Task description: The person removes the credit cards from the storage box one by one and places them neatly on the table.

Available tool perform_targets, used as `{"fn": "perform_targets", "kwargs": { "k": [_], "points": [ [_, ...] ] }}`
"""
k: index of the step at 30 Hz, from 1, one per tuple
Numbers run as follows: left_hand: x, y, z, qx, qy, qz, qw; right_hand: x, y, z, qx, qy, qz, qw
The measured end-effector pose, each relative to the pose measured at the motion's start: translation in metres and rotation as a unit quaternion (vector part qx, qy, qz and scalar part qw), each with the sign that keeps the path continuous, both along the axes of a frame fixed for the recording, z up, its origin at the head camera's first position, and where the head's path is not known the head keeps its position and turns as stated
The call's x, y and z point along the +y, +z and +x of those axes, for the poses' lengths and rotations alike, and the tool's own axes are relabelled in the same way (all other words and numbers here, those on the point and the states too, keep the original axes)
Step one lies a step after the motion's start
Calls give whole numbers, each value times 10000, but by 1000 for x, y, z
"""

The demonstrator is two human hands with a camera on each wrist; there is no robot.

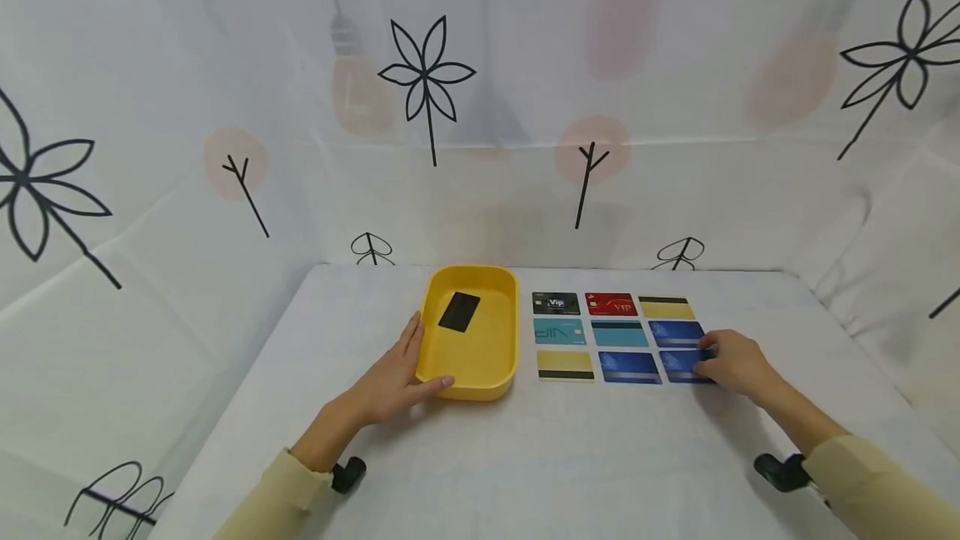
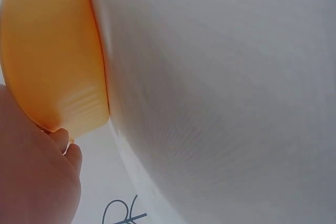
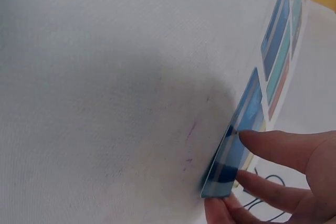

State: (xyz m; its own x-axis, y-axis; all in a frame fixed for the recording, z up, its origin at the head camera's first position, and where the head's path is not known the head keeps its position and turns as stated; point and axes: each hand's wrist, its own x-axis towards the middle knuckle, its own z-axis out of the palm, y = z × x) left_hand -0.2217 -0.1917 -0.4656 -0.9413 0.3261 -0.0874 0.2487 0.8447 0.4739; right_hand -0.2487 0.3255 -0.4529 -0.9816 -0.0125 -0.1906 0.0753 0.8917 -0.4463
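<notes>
My left hand rests against the near left corner of a yellow plastic tray, its fingers along the left side and its thumb on the near rim. Inside that tray lies a black card. To the right, several plastic cards lie in three rows of three. My right hand pinches the right end of the blue card in the nearest row. In the right wrist view the thumb is on this blue card, other fingertips are at its end, and that end looks slightly raised.
The farthest row has a black Vip card, a red VIP card and a yellow striped card. Teal cards and another blue card form the middle row. A white cloth covers the table; patterned curtains surround it.
</notes>
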Motion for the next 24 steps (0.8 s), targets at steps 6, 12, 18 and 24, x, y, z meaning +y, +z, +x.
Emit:
{"fn": "perform_targets", "kwargs": {
  "k": [6, 12, 18, 24],
  "points": [
    [0, -2, 0, 34, -4, -21, 10000, -1, -1, 1, 109, -33, 30, 9999],
    [0, -2, -1, 49, -2, 0, 10000, 1, -3, 2, 187, -85, -1, 9998],
    [0, -2, -1, 43, -6, 22, 10000, 3, -6, 2, 155, -113, -70, 9998],
    [-1, -4, 0, 41, -6, 35, 10000, 3, -5, 4, 216, -87, -90, 9997]
  ]
}}
